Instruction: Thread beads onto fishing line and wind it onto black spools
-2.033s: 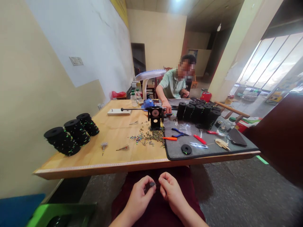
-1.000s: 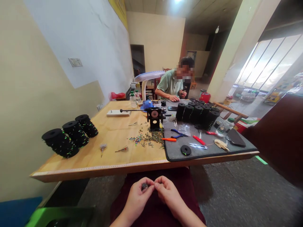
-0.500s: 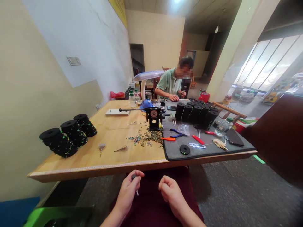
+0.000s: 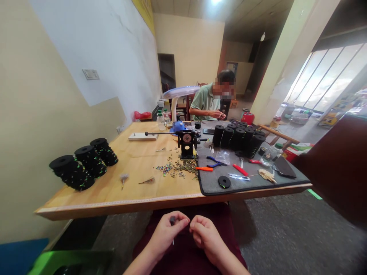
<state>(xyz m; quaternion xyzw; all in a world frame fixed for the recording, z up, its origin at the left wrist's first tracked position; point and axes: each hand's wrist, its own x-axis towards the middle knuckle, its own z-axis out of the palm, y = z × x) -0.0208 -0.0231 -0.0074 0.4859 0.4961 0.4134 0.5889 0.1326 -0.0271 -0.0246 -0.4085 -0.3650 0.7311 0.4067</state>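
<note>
Above my lap, my left hand [image 4: 166, 232] is closed around a small tool with a black end [image 4: 172, 220]; its thin pale shaft pokes out below the fingers. Thumb and forefinger of that hand also pinch together at the tip. Close beside them, my right hand [image 4: 205, 233] is closed, with thumb and forefinger pressed together. Whatever those fingertips hold is too small to make out. Both hands are in front of the wooden table's edge [image 4: 123, 206]. Beyond it stands a black clamp device [image 4: 187, 143] with a long rod, behind a heap of small brass-coloured pieces [image 4: 186, 166].
Black foam spools stand at left [image 4: 87, 162] and right [image 4: 239, 136]. The grey mat [image 4: 209, 185] bears blue-handled pliers [image 4: 215, 162], a flat black spool [image 4: 224, 181], snips [image 4: 239, 177] and an orange tool [image 4: 205, 169]. A desk lamp [image 4: 177, 124] and a co-worker [image 4: 205, 101] are across the table.
My left hand has moved right, bringing its fingertips almost against my right hand's. Across the table, the co-worker's hand has lifted from the mat and come together with the other.
</note>
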